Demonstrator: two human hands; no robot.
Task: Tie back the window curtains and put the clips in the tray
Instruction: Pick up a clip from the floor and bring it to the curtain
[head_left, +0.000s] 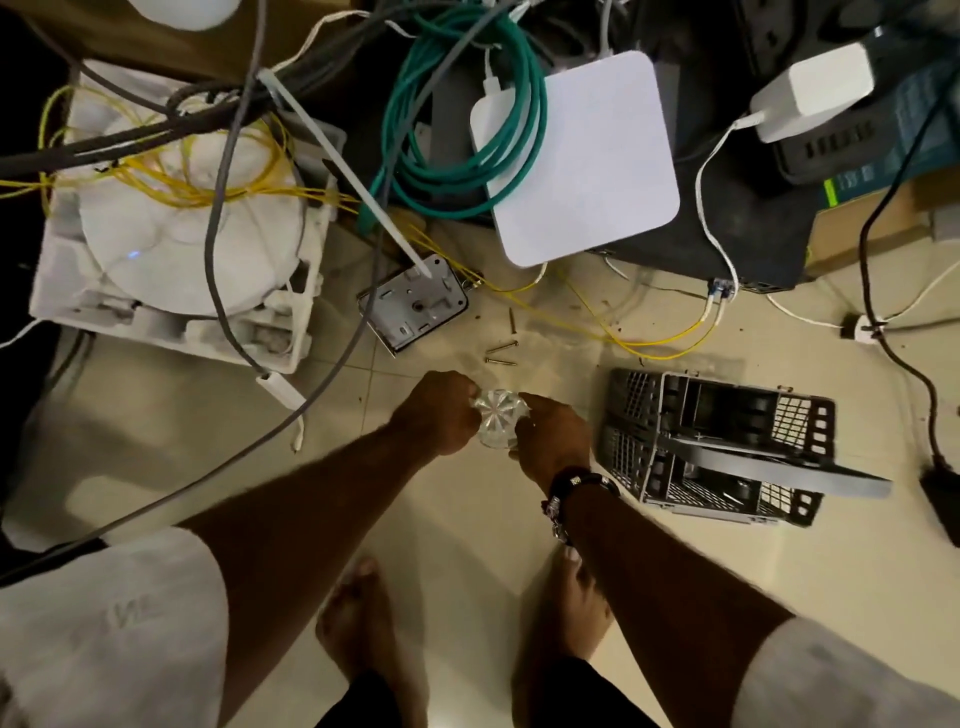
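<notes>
While both hands, left hand and right hand, pinch the clear clip, I'd carry it level to the tray.

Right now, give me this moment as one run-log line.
left hand: grips clear clip | right hand: grips same clip | clip: above floor, not in tray | grey tray: on floor beside right hand | curtains: not in view

A single head-worn camera looks steeply down, near the floor and cables.

green cable, yellow wires, grey basket
</notes>
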